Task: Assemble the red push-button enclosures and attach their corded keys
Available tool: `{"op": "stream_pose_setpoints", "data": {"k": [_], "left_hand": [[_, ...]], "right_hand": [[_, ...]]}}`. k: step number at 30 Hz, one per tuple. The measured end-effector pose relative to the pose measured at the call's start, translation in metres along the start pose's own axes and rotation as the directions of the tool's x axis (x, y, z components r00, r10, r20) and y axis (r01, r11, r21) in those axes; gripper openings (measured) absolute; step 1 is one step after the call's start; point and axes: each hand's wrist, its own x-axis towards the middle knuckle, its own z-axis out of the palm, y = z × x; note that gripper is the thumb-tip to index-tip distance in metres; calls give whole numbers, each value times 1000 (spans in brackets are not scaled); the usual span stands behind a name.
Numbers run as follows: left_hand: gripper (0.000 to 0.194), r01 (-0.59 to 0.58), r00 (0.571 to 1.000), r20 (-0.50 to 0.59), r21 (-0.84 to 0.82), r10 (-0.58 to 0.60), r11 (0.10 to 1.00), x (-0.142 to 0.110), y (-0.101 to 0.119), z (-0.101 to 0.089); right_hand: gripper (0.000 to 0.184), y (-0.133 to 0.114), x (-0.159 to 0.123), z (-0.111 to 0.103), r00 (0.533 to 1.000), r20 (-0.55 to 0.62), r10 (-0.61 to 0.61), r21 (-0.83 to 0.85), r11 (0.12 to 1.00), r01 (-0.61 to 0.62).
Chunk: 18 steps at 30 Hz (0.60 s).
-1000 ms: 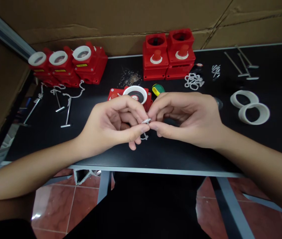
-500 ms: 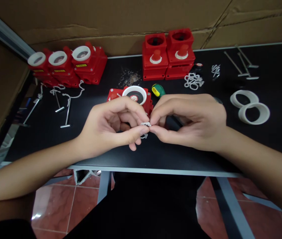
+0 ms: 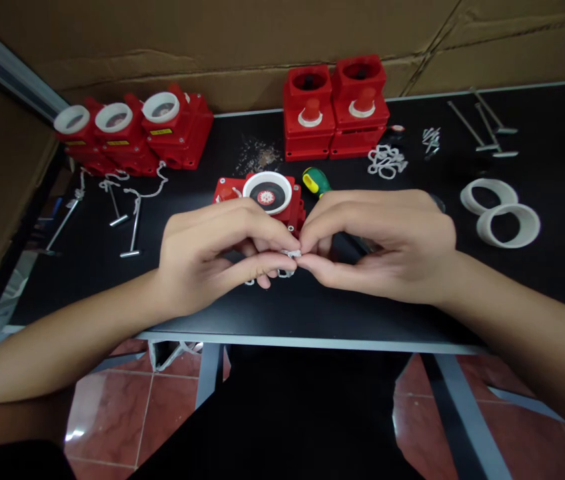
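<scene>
White cord [image 3: 291, 253] sits between our left hand [image 3: 197, 247] and right hand [image 3: 397, 247], thumb and forefinger of each pinched on it, neither nearer; its short visible piece seems crosswise, closer to us than the red box [image 3: 290, 212].

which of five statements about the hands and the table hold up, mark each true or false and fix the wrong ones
1. The left hand and right hand meet at a small piece of white cord. True.
2. The green-and-yellow handle is held in the left hand. False: the green-and-yellow handle lies on the tabletop, beyond the right hand.
3. Three red units stand side by side at the back left. True.
4. The two loose white rings lie left of both hands. False: the loose white rings lie to the right.
5. A heap of white cord lies farther back than the right hand. True.
</scene>
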Motion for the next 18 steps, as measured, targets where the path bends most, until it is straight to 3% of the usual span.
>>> {"op": "stream_pose_setpoints", "data": {"k": [9,13,16,18], "left_hand": [[4,-194,980,81,198,181,961,1,-6,-11],[11,-141,985,129,233,113,962,-4,-6,-15],[5,-80,983,180,252,34,964,-8,-1,-23],[11,-127,969,239,251,66,960,-9,3,-30]], "right_hand": [[11,-1,-1,0,999,34,6,7,1000,-6],[12,-1,0,1,999,32,-5,15,1000,4],[13,-1,0,1,999,43,-24,29,999,23],[14,-1,0,1,998,54,-23,40,999,21]]}}
